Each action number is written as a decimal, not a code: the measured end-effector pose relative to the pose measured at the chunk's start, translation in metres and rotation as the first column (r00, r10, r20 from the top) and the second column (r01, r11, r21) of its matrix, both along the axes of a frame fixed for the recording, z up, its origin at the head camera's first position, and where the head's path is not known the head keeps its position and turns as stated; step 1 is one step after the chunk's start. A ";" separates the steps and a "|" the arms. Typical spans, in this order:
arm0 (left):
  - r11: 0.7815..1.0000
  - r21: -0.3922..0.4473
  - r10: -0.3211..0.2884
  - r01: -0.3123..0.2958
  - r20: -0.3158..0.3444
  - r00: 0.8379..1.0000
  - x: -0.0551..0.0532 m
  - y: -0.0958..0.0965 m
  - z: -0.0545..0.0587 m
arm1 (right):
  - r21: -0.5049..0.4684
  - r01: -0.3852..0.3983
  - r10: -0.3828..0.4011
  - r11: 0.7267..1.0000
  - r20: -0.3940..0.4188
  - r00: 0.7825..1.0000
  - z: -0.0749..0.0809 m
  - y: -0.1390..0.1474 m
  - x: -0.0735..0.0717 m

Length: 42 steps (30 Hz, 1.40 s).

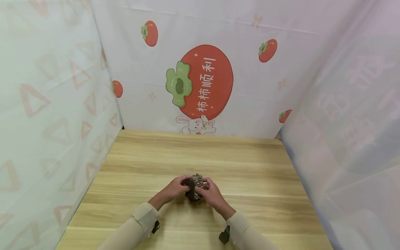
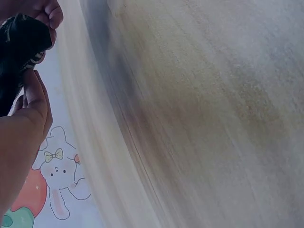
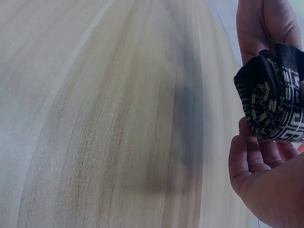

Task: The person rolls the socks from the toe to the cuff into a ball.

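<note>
A rolled-up black sock (image 1: 197,187) with a cream geometric knit pattern is held between both hands over the table's middle. My left hand (image 1: 175,190) grips its plain dark side, thumb toward me. From the other end my right hand (image 1: 214,195) pinches the patterned side between thumb and fingers. The right wrist view shows the sock (image 3: 270,97) end-on, with rolled layers and a dark ribbed edge; the right hand (image 3: 275,183) curls below it. In the left wrist view the dark sock (image 2: 21,40) is partly cut off, beside the left hand (image 2: 31,107).
A light wood-grain table (image 1: 140,156) lies beneath the hands. Behind it hangs a white cloth backdrop (image 1: 131,52) printed with persimmons and a rabbit. Pale curtains (image 1: 47,121) stand along the left and right sides. Dark wrist cameras (image 1: 224,235) sit at both sleeves.
</note>
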<state>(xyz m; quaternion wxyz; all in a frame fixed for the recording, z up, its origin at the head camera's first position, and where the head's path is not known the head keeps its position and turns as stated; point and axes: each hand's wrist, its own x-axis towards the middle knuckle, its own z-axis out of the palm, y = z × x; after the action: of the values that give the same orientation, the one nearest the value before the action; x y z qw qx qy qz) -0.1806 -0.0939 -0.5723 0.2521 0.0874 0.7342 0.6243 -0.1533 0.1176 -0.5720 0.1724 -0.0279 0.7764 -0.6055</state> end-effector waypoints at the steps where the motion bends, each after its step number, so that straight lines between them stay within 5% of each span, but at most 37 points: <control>1: 1.000 -0.015 0.005 -0.005 0.003 1.000 0.000 0.000 0.000 | 0.007 -0.001 0.001 1.000 -0.003 1.000 0.000 0.000 0.000; 12: 0.996 -0.075 0.041 -0.041 0.005 0.999 0.003 0.002 0.000 | 0.077 -0.020 0.024 0.997 -0.050 0.998 0.005 0.001 -0.002; 18: 0.994 -0.092 0.065 -0.067 -0.025 0.998 0.002 0.002 0.000 | 0.126 0.014 0.005 0.992 -0.152 0.988 0.005 0.000 -0.003; 28: 0.951 -0.174 0.234 -0.257 -0.141 0.962 0.005 0.012 0.004 | 0.297 0.112 0.019 0.948 -0.405 0.914 0.025 -0.018 0.005; 34: 0.933 -0.215 0.241 -0.290 -0.227 0.944 0.006 0.015 0.007 | 0.379 0.186 -0.003 0.907 -0.433 0.901 0.031 -0.027 0.009; 42: 0.925 -0.232 0.245 -0.300 -0.235 0.940 0.008 0.013 0.001 | 0.437 0.225 0.024 0.871 -0.495 0.868 0.033 -0.026 0.008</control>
<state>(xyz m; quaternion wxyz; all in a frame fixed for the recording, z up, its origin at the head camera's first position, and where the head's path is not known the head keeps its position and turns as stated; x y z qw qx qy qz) -0.1731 -0.0812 -0.5715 0.0962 0.0124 0.8376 0.5377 -0.1454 0.0913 -0.5392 -0.0594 -0.0933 0.9203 -0.3752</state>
